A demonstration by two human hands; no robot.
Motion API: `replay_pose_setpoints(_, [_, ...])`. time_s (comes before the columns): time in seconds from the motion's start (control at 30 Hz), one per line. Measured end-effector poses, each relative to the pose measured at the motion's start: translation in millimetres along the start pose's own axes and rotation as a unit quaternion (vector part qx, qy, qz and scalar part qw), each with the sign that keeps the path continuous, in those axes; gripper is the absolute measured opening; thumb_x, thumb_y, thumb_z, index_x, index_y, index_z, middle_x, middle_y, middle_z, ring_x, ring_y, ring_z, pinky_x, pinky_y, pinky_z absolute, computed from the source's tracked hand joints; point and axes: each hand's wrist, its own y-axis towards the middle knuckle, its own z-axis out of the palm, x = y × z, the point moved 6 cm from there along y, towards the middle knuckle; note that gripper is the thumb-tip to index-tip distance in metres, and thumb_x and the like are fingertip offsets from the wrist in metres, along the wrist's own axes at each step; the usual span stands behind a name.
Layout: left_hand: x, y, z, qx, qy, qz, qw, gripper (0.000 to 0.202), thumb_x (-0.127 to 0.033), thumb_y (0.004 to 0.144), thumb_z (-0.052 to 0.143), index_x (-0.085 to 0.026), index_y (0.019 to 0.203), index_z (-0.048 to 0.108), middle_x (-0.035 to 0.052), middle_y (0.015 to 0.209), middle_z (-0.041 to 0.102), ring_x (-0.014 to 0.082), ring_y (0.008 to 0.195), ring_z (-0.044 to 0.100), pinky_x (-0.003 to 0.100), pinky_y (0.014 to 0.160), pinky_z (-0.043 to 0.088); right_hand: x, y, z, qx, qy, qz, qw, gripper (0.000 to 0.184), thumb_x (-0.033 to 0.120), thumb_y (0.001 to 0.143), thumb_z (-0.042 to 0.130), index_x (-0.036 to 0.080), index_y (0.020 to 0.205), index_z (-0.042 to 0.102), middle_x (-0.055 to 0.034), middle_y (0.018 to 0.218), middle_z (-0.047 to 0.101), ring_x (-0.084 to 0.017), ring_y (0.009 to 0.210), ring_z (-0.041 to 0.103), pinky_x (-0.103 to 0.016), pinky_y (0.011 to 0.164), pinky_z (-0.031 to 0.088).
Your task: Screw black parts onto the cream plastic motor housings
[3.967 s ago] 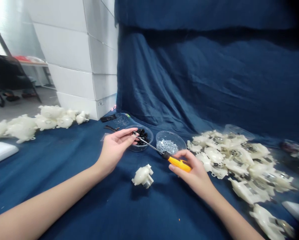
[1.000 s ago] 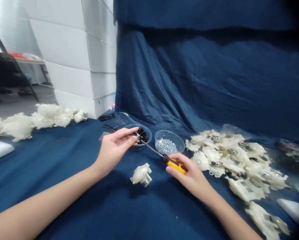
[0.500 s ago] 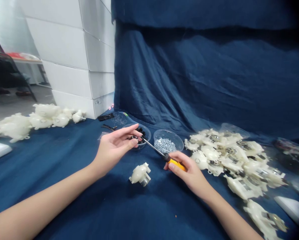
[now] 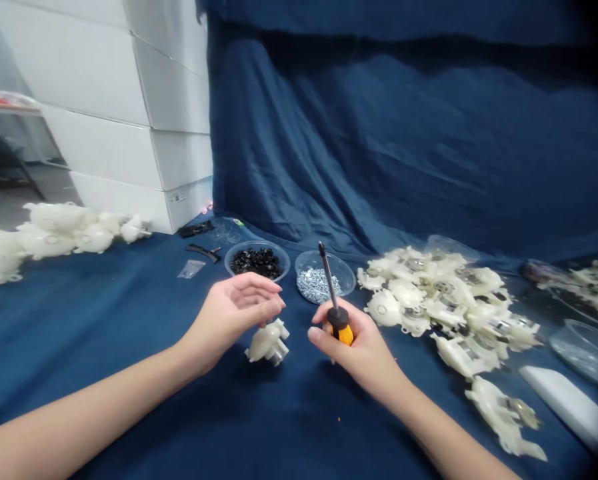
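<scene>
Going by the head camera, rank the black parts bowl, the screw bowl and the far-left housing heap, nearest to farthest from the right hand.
From the right hand:
1. The screw bowl, just ahead of it.
2. The black parts bowl, ahead and to the left.
3. The housing heap, far left.

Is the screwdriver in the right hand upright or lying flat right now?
Nearly upright: the screwdriver stands in the right hand, orange handle gripped, shaft pointing up and leaning slightly left.
</scene>
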Motion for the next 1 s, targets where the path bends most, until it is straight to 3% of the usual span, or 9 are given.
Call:
replay_pose_setpoints(0.17, [7,-6,19.0,0.051,-0.001,-0.025,0.998,0.03,-0.023,0.076,0.087,-0.019,0.102,0.072,0.0049,0.097,0.079,0.0133,0.087,0.075,0.017,0.077,0.06,2,0,8,-0.025,0.049,0.025,0.998,0.03,0.035,0.077,0.085,0.019,0.096,0.068,0.0079,0.062,0.045,-0.006,0.052,0.04,-0.022,0.051,0.033])
replay_pose_setpoints(0.3, [8,-11,26.3,0.081,-0.005,-0.01,0.997,0.029,-0.021,0.077,0.085,-0.019,0.1,0.068,0.0045,0.093,0.078,0.0155,0.08,0.075,0.019,0.064,0.059,-1,1,9,-0.032,0.065,0.017,0.997,0.032,0.028,0.072,0.088,0.02,0.1,0.074,0.0081,0.062,0.047,-0.005,0.053,0.04,-0.02,0.052,0.035])
replay_pose_setpoints(0.5, [-5,-16,24.0,0.044,0.061,0.077,0.994,0.022,-0.015,0.074,0.086,-0.018,0.086,0.068,0.0015,0.088,0.07,0.0134,0.076,0.068,0.021,0.065,0.057,-4,-1,17,-0.003,0.088,-0.011,0.996,0.03,0.034,0.079,0.083,0.027,0.108,0.077,0.0068,0.063,0.047,-0.006,0.053,0.041,-0.021,0.052,0.035])
replay_pose_setpoints(0.67, [-7,-19,25.9,0.046,0.091,0.118,0.988,0.018,-0.019,0.078,0.083,-0.02,0.082,0.066,0.0012,0.084,0.065,0.0141,0.076,0.063,0.024,0.066,0.054,-11,-3,22,-0.01,0.11,0.003,0.994,0.034,0.036,0.072,0.088,0.023,0.102,0.079,0.0055,0.061,0.05,-0.007,0.052,0.041,-0.023,0.051,0.034])
replay_pose_setpoints(0.73, [-9,-20,28.1,0.058,0.14,0.142,0.978,0.011,-0.023,0.085,0.077,-0.02,0.082,0.066,0.0017,0.083,0.064,0.0145,0.078,0.062,0.025,0.07,0.052,-15,-3,22,-0.025,0.123,0.013,0.992,0.031,0.039,0.074,0.087,0.021,0.097,0.079,0.0046,0.059,0.051,-0.007,0.05,0.042,-0.023,0.049,0.033])
replay_pose_setpoints(0.83, [-14,-20,27.9,0.068,0.243,0.167,0.953,0.013,-0.033,0.097,0.06,-0.023,0.1,0.066,0.0029,0.089,0.061,0.0153,0.08,0.059,0.029,0.076,0.049,-17,-1,17,-0.047,0.146,0.018,0.988,0.03,0.043,0.081,0.081,0.019,0.098,0.077,0.0052,0.055,0.05,-0.007,0.047,0.042,-0.022,0.048,0.033])
replay_pose_setpoints(0.93, [-22,-17,21.5,0.07,0.353,0.179,0.916,0.03,-0.041,0.092,0.064,-0.023,0.116,0.06,0.0061,0.103,0.059,0.0208,0.094,0.057,0.034,0.088,0.047,-15,0,1,-0.092,0.16,0.012,0.983,0.031,0.045,0.087,0.075,0.019,0.104,0.073,0.0063,0.056,0.048,-0.006,0.046,0.041,-0.021,0.048,0.032])
replay_pose_setpoints(1.0, [-18,-13,17.7,0.124,0.404,0.134,0.896,0.049,-0.045,0.083,0.074,-0.024,0.124,0.059,0.0081,0.118,0.058,0.0253,0.108,0.056,0.037,0.097,0.046,-13,2,-11,-0.122,0.153,0.011,0.981,0.03,0.044,0.088,0.074,0.02,0.104,0.071,0.0043,0.066,0.056,-0.005,0.047,0.043,-0.021,0.048,0.032])
